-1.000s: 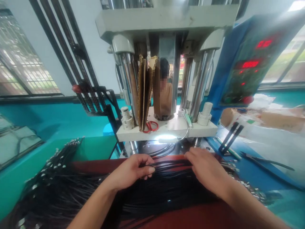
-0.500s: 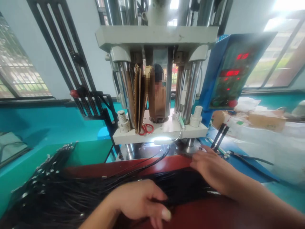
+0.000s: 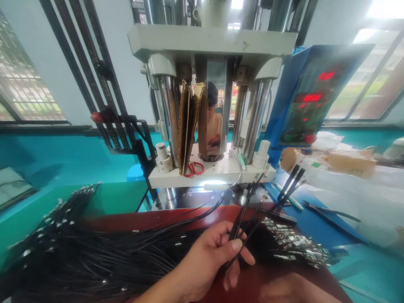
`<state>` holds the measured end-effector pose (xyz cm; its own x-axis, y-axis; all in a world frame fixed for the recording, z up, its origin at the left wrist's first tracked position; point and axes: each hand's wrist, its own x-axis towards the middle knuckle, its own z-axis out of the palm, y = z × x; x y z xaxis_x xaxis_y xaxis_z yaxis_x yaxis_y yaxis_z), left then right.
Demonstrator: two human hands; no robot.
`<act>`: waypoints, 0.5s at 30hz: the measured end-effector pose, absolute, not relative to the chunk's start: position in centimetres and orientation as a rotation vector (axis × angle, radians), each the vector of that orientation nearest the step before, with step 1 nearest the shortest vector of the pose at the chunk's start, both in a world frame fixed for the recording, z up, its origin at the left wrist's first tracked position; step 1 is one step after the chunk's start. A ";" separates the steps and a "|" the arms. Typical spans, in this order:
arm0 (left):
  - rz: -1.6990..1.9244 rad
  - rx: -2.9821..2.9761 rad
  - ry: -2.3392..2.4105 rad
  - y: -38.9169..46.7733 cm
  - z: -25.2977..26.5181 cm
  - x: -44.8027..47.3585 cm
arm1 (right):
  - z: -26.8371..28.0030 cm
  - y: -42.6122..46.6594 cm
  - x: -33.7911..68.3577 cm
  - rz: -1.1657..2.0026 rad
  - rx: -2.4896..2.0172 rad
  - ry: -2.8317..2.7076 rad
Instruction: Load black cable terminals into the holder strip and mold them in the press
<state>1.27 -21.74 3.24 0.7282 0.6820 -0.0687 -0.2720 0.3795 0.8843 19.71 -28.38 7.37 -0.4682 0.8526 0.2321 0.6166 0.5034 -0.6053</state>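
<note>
My left hand point(image 3: 221, 250) is closed around several thin black cables point(image 3: 240, 219), pinched between thumb and fingers. Their stripped or metal-tipped ends point up and to the right, in front of the press. At the bottom edge my right hand point(image 3: 295, 288) is smeared by motion, so its fingers cannot be read. Under and beside my left hand lies a wide bundle of black cables point(image 3: 126, 252) on the dark red table point(image 3: 261, 273). Silvery connectors point(image 3: 293, 242) at the cable ends fan out on the right.
A vertical press point(image 3: 211, 40) stands ahead, with cardboard point(image 3: 186, 126) and red-handled scissors point(image 3: 194, 168) on its lower plate. A lit lamp point(image 3: 214, 185) sits at that plate's front edge. To the right are a blue control box point(image 3: 303, 97) and black-handled pliers point(image 3: 331, 211).
My left hand has risen to the right and now holds several cables upright. My right hand has dropped from beside the press to the bottom edge, uncovering the connectors.
</note>
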 end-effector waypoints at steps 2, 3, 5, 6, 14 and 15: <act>0.688 0.982 0.441 -21.8 3.1 0.9 | 6.0 -27.8 20.4 0.693 -1.251 -2.183; 0.715 0.964 0.440 -21.8 3.0 0.9 | 5.5 -27.3 20.7 0.762 -1.278 -2.091; 0.762 0.936 0.455 -21.8 2.8 1.0 | 5.2 -25.9 21.0 0.909 -1.303 -1.822; 0.789 0.929 0.464 -21.8 2.8 1.1 | 5.4 -25.2 21.0 0.979 -1.277 -1.694; 0.886 0.977 0.475 -21.3 3.4 1.0 | 8.9 -22.5 18.6 0.980 -1.266 -1.366; 0.903 0.979 0.489 -21.2 3.5 1.0 | 9.1 -22.4 18.3 0.972 -1.299 -1.391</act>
